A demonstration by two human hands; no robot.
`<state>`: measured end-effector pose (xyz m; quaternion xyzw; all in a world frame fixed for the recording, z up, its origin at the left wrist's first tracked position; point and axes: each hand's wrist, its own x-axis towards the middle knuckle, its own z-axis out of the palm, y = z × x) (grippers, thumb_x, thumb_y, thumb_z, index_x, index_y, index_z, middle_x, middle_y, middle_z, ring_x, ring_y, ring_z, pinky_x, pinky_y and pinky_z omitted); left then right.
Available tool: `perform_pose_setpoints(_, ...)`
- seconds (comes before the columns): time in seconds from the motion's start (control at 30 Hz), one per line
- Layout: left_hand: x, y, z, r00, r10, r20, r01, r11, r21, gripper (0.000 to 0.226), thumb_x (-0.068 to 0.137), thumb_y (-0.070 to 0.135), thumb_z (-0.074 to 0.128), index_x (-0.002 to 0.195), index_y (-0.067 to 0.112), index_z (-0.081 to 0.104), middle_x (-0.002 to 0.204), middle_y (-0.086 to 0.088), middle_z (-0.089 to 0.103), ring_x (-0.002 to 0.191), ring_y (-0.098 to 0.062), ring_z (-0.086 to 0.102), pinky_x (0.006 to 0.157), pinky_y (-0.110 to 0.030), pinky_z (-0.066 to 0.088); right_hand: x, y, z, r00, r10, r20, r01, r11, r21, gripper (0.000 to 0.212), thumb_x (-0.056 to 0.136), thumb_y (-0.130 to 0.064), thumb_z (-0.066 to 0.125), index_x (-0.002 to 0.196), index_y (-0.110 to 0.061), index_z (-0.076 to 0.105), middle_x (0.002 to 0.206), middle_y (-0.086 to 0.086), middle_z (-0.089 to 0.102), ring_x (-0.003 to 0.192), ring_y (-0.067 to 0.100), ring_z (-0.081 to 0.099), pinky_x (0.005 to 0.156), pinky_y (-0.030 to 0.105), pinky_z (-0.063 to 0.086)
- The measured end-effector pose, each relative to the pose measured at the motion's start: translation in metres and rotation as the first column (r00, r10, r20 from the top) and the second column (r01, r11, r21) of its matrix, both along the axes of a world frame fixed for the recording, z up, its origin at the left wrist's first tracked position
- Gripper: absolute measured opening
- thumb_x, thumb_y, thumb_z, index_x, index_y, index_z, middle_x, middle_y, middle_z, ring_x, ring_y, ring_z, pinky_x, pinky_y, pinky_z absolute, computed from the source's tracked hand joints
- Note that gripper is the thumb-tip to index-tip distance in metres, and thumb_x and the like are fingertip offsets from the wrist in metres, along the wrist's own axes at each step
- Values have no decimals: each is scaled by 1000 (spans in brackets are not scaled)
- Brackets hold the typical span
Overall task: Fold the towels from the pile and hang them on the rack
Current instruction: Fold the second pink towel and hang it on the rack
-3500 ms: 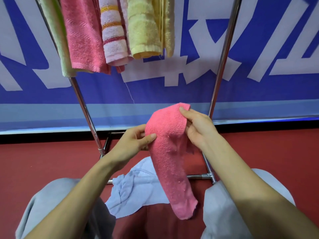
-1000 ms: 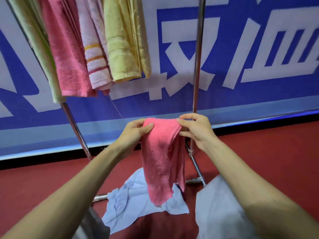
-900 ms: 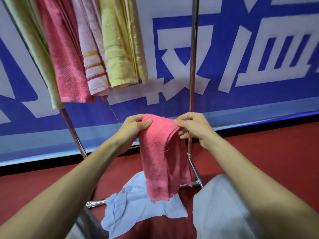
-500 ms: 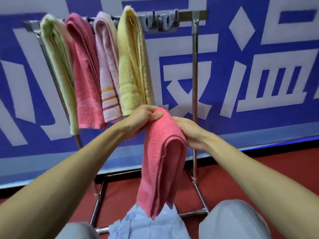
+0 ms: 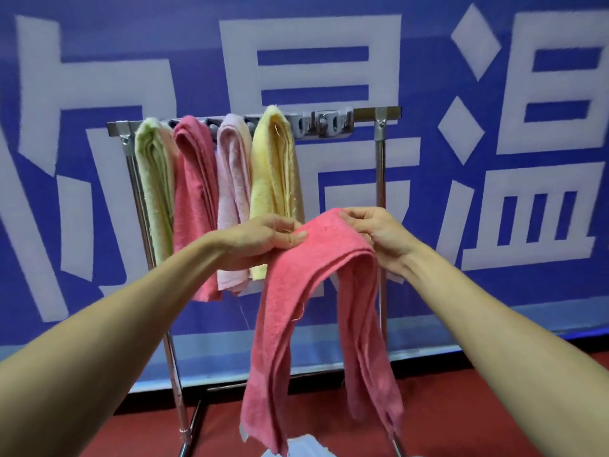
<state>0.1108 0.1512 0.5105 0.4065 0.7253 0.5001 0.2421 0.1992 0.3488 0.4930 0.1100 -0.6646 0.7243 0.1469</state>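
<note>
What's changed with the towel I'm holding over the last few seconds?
The pink towel rose from down near the floor up toward the rack, and now drapes in an arch between both hands. The left hand and right hand still pinch its top fold. The four hung towels stayed in place.

Four hung towels are hanging side by side on the left part of the rack, with clips sitting on the rail just to their right. The folded towel is hanging in front of the rack, draped between the left hand and the right hand. A banner is standing behind the rack, and a loose cloth is lying on the floor beneath the folded towel.
</note>
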Motion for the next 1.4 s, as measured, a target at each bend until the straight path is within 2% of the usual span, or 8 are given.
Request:
perform_pose_setpoints(0.2, -14, 26, 51, 993, -18, -121, 28, 996, 88, 25, 82, 14, 64, 105, 5, 69, 101, -9, 70, 90, -16, 66, 81, -25, 53, -14, 22, 51, 990, -125, -63, 121, 990, -67, 21, 92, -7, 58, 108, 5, 64, 80, 8, 67, 59, 9, 64, 54, 19, 53)
perform_pose_setpoints(0.43, -42, 62, 115, 926, 225, -302, -139, 949, 282, 19, 92, 8, 56, 103, -4, 66, 90, -9, 63, 83, -13, 58, 71, -20, 51, -55, 41, 117, 972, -196, -132, 181, 977, -116, 21, 86, 4, 60, 105, 5, 66, 82, 12, 68, 61, 14, 65, 59, 22, 57)
perform_pose_setpoints(0.63, -63, 89, 168, 851, 394, -348, -205, 859, 470, 8, 89, 7, 62, 86, 9, 69, 88, -12, 61, 80, -20, 54, 72, -30, 44, -106, 53, 157, 935, -331, -127, 284, 914, -288, 18, 82, 3, 63, 66, -5, 65, 65, 9, 63, 64, 21, 56, 64, 29, 48)
perform_pose_setpoints(0.77, -95, 101, 190, 728, 565, -389, -320, 781, 536, 6, 82, 13, 72, 81, 16, 67, 85, -9, 62, 73, -16, 56, 68, -28, 46, -136, 60, 171, 872, -459, -172, 437, 887, -150, 26, 81, 1, 61, 60, -12, 59, 39, -8, 48, 33, 5, 38, 36, 15, 30)
perform_pose_setpoints(0.9, -124, 105, 196, 454, 669, -589, -439, 743, 505, 2, 78, 19, 74, 80, 20, 73, 78, -3, 66, 76, -14, 60, 68, -22, 46, -170, 61, 173, 748, -619, -238, 641, 767, 19, 11, 73, -9, 68, 70, 1, 70, 62, 2, 51, 60, 14, 40, 51, 26, 37)
perform_pose_setpoints(1.1, -141, 113, 169, 107, 554, -825, -593, 702, 395, 17, 77, 13, 61, 80, 25, 74, 90, -2, 73, 94, -26, 64, 86, -30, 38, -182, 55, 160, 543, -688, -481, 839, 441, 318, 9, 81, -18, 69, 77, -15, 76, 84, 6, 74, 88, 20, 64, 74, 23, 47)
perform_pose_setpoints(1.2, -143, 115, 155, -6, 527, -850, -574, 694, 435, 21, 80, 14, 57, 87, 24, 75, 94, -7, 74, 95, -28, 63, 95, -32, 31, -191, 55, 146, 544, -701, -461, 839, 445, 314, 13, 84, -20, 66, 78, -15, 76, 88, 9, 73, 93, 25, 64, 80, 31, 52)
perform_pose_setpoints(1.4, -144, 111, 157, 7, 475, -880, -580, 719, 384, 18, 87, 19, 56, 89, 25, 72, 98, -2, 73, 99, -23, 63, 116, -41, 12, -200, 57, 130, 656, -674, -341, 755, 595, 276, 15, 84, -34, 70, 79, -20, 76, 82, 0, 75, 100, 24, 63, 88, 34, 52)
